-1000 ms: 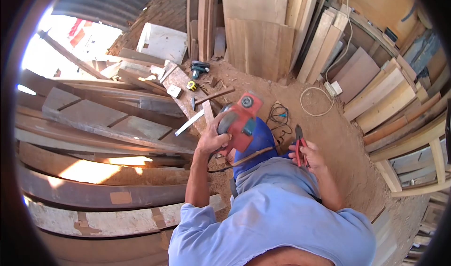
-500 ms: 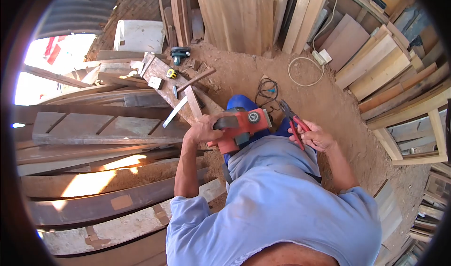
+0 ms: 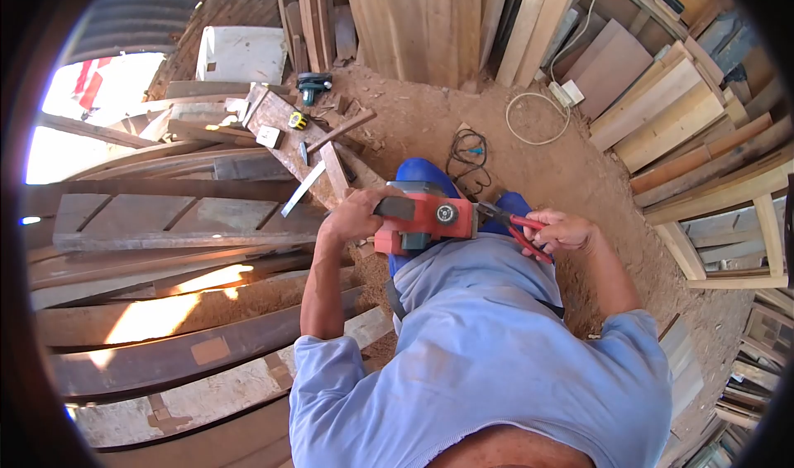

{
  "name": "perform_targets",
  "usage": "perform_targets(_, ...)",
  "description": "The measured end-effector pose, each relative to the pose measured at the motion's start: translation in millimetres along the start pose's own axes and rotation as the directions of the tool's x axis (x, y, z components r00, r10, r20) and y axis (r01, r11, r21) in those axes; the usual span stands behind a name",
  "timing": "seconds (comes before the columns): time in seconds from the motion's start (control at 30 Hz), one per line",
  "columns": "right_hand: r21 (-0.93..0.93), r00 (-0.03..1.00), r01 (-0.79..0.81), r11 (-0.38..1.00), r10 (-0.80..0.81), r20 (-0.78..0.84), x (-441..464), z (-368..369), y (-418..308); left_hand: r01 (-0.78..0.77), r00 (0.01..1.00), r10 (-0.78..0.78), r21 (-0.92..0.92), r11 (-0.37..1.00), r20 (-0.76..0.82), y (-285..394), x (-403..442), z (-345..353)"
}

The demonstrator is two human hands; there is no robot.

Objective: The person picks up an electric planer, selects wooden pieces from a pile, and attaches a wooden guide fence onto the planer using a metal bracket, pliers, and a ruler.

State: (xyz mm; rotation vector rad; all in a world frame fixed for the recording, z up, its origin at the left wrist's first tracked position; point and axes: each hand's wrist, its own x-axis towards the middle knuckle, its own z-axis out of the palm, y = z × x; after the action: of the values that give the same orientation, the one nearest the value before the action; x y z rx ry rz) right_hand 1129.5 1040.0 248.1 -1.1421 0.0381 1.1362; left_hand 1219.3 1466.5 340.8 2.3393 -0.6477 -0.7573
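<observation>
My left hand (image 3: 356, 215) is closed round the dark rear handle of a red electric planer (image 3: 427, 215). The planer lies across my lap, its round knob facing up. In my right hand (image 3: 566, 231) is a pair of pliers (image 3: 526, 222) with red handles, held with the handles somewhat apart. Their dark jaws meet the planer's right end; whether they grip a part there is too small to tell.
A plank (image 3: 281, 145) at the left carries a yellow tape measure (image 3: 298, 121), a try square (image 3: 304, 188) and a green power tool (image 3: 313, 86). Long boards (image 3: 165, 315) are stacked at my left. A black cord (image 3: 468, 160) lies on the sandy floor ahead.
The pliers have swung from pointing up to pointing left, and their jaws have reached the planer's right end. The planer has turned to lie more level.
</observation>
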Motion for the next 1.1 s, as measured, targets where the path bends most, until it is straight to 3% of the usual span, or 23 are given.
perform_targets(0.07,0.025,0.998,-0.022,0.999,0.023,-0.064,-8,13,-9,0.005,0.975,0.017,0.1,0.995,-0.222,-13,3,18)
perform_targets(0.27,-0.073,0.999,-0.039,0.997,0.037,-0.026,-8,10,-8,-0.056,0.888,0.069,0.043,0.998,-0.454,-35,14,44)
perform_targets(0.4,-0.093,0.999,-0.047,0.995,0.049,0.012,-1,4,-6,-0.053,0.884,0.074,0.057,0.997,-0.463,-26,14,32)
perform_targets(0.57,-0.078,0.996,-0.066,0.995,0.071,0.058,1,6,-15,-0.201,0.881,0.168,-0.029,0.979,-0.442,-42,17,28)
perform_targets(1.0,-0.327,0.988,-0.094,0.94,0.128,0.086,1,10,-46,-0.175,0.885,0.174,0.037,0.984,-0.431,-46,14,26)
perform_targets(1.1,-0.337,0.991,-0.012,0.941,0.055,0.12,4,9,-44,-0.179,0.891,0.179,0.04,0.983,-0.418,-46,14,24)
